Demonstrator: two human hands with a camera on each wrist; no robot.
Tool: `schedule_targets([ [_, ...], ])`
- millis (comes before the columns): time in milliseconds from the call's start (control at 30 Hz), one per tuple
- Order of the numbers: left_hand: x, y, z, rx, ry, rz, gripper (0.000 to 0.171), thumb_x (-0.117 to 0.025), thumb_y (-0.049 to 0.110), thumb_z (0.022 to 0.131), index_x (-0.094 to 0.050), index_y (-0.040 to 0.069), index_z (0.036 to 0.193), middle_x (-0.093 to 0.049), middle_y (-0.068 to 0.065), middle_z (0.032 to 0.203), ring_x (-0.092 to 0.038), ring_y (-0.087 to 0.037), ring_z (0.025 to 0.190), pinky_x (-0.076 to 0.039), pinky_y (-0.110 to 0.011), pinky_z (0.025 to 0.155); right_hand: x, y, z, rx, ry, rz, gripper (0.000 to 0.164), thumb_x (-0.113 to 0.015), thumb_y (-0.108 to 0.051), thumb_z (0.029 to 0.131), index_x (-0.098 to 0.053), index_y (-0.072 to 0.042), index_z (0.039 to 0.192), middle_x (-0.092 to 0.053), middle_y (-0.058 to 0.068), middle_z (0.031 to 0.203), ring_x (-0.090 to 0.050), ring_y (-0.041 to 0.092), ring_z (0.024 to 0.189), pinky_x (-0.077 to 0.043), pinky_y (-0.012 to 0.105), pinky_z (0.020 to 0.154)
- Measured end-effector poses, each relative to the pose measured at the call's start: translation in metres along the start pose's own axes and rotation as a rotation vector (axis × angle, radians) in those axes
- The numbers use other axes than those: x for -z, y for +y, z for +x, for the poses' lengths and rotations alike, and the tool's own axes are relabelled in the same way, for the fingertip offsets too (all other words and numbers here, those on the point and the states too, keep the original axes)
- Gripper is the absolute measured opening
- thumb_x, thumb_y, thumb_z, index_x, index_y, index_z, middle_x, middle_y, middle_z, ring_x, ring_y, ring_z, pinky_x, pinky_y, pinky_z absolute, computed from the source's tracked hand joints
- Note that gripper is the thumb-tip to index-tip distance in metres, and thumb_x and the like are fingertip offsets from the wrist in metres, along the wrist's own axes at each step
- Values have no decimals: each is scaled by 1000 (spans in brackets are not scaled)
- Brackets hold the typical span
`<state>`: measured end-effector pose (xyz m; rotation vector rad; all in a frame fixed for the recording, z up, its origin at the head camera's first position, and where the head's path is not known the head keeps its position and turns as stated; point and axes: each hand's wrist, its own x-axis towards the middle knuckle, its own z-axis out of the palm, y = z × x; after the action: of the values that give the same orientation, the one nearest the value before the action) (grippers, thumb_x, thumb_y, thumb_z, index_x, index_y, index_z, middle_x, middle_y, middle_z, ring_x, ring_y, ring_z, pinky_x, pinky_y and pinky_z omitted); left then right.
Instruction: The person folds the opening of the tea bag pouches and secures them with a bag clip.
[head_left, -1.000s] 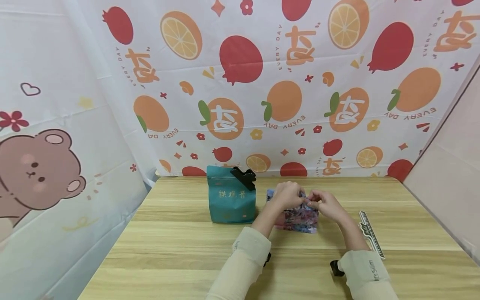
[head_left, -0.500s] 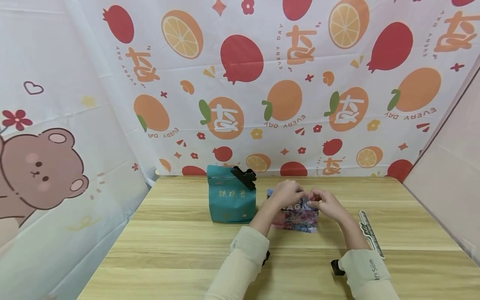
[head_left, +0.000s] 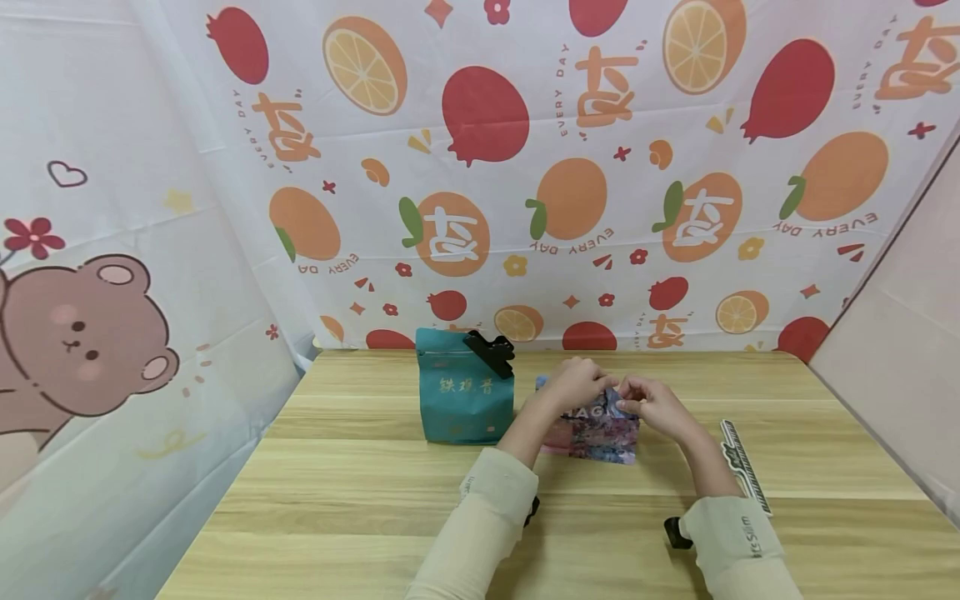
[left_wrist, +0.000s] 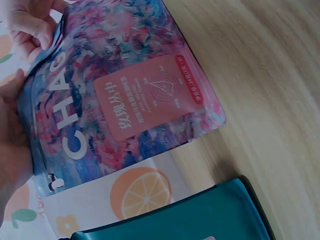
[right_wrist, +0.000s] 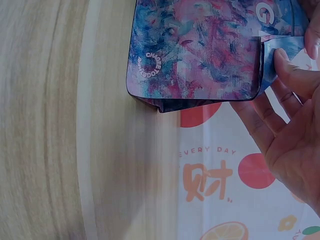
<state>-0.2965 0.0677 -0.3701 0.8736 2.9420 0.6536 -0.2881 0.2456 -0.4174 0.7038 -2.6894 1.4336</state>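
A pink-and-blue patterned tea pouch stands on the table with white lettering near its top. In the left wrist view the pouch shows a pink label. My left hand holds its top edge, the fingers partly hidden behind it. At the right top corner my right hand pinches the pouch. The right wrist view shows the right thumb on a folded flap at the top, with fingers behind. The two hands' fingertips are close together along the top edge.
Left of the pouch stands a teal bag with a black clip on its top corner. A flat green-and-white ruler-like strip lies right of the right forearm. Behind the wooden table hangs a fruit-print cloth.
The hands' fingertips have drawn slightly apart at the pouch's top edge. More of its white lettering shows between them now. The teal bag stays put.
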Motion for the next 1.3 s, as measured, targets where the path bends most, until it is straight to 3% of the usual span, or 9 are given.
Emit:
schedule_targets([
  [200, 1, -1, -1, -20, -21, 40, 25, -62, 34, 88, -73, 14, 97, -53, 9, 58, -40, -5, 49, -33, -18, 50, 2, -4, -1, 4, -15, 9, 9, -61, 0, 85, -55, -4, 79, -55, 5, 73, -50, 20, 70, -40, 32, 59],
  [600, -3, -3, 2, -22, 6, 30, 16, -71, 32, 81, -74, 18, 86, -58, 13, 65, -42, -6, 56, -32, -19, 52, 0, 2, -4, 19, -32, 31, 8, -62, -1, 85, -57, -5, 80, -55, 4, 73, -50, 18, 68, -41, 29, 57],
  [833, -6, 1, 0, 7, -5, 62, 20, -69, 36, 82, -73, 19, 93, -56, 11, 66, -41, -6, 56, -31, -20, 50, 0, 4, -7, 25, -21, 29, 7, -62, -2, 85, -57, -4, 81, -55, 4, 72, -49, 17, 66, -41, 29, 56],
  [1033, -7, 3, -2, 34, -14, 69, 20, -67, 35, 83, -72, 19, 94, -62, 12, 78, -48, -3, 63, -37, -20, 56, 0, 2, -7, 5, -23, 37, 7, -62, -3, 86, -57, -4, 81, -54, 4, 72, -47, 16, 65, -39, 29, 55],
  [1167, -6, 4, -2, 36, 8, 69, 16, -69, 35, 82, -69, 19, 88, -60, 13, 76, -50, -2, 64, -38, -19, 58, -1, 2, -5, 7, -27, 40, 7, -62, -4, 86, -57, -3, 82, -55, 4, 73, -47, 17, 66, -39, 29, 55],
  [1300, -6, 1, -2, -4, 31, 62, 13, -70, 34, 81, -65, 22, 78, -55, 14, 69, -47, -4, 60, -35, -20, 55, -1, 2, -5, 10, -26, 48, 6, -62, -3, 86, -57, -3, 82, -56, 5, 74, -49, 19, 69, -40, 30, 57],
])
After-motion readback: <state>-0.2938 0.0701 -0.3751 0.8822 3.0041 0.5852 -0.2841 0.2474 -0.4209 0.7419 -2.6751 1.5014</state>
